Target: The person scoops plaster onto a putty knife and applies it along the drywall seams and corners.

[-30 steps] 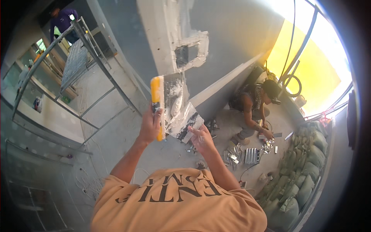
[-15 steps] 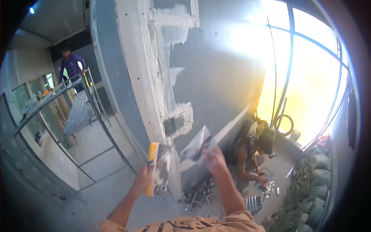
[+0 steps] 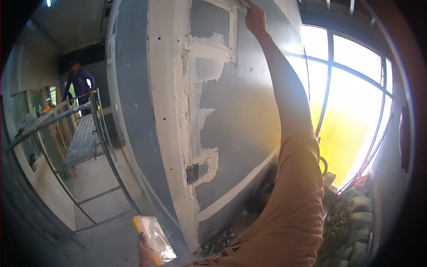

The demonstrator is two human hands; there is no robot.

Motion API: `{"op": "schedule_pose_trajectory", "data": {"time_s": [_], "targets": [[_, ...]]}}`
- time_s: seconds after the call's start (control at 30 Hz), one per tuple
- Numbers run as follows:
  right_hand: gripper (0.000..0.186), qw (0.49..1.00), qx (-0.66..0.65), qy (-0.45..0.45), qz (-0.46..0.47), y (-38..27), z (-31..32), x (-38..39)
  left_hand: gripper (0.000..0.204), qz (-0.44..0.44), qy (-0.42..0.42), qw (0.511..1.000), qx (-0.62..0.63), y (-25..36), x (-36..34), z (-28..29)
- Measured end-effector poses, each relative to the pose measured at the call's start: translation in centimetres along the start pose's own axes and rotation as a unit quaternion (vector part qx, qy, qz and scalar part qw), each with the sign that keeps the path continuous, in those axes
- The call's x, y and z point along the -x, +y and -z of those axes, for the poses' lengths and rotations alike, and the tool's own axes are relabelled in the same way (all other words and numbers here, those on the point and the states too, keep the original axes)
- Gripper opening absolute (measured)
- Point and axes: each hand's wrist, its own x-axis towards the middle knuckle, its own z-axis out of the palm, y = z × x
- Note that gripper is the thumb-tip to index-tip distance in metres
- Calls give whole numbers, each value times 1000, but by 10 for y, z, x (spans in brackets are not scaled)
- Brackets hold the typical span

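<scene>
At the lower left, my left hand (image 3: pixel 145 252) is closed on a wide filling knife (image 3: pixel 156 240) with a yellow back edge, its broad blade smeared with white compound. My right arm stretches up to the top of the picture. There my right hand (image 3: pixel 256 20) grips a putty knife (image 3: pixel 242 5) against the upper wall; only a small grey part of it shows, and its blade is mostly cut off by the frame. A grey wall panel (image 3: pixel 240 120) carries rough white filler (image 3: pixel 205 66) down its left side, beside a white corner strip (image 3: pixel 167 89) with dark screw spots.
At left stands a metal scaffold (image 3: pixel 113 164) with a plank (image 3: pixel 82 135); a person in a purple top (image 3: pixel 80 82) is behind it. Stacked sacks (image 3: pixel 358 222) line the lower right, under a bright window (image 3: pixel 356 89). Another person (image 3: pixel 262 196) is mostly hidden behind my arm.
My right hand has risen with its putty knife from low near the other tool to the upper wall. My left hand has dropped down and leftward with the filling knife.
</scene>
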Motion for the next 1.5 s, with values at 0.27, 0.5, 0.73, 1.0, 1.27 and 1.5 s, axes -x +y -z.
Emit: {"op": "schedule_pose_trajectory", "data": {"time_s": [0.27, 0.5, 0.73, 1.0, 1.27, 1.5], "targets": [[40, 995, -94, 13, 21, -29, -70, 44, 54, 88, 60, 994, -3, -14, -26, -7], [41, 993, -105, -10, -46, -99, -56, 137, 55, 104, 11, 994, 20, -47, -50, -12], [56, 993, -78, -46, -71, -124, -27, 202, 56, 123, -18, 992, 19, -42, -47, -6], [63, 976, -101, -117, -155, -175, 40, 244, 52, 91, -8, 991, 100, -48, -23, 0], [67, 932, -187, -243, -194, -247, 181, 249, 63, 162, -107, 875, 444, 26, 6, -39], [65, 789, -397, -459, 96, -423, 345, 283, 50, 149, -291, 794, 512, 118, -9, -96]]}}
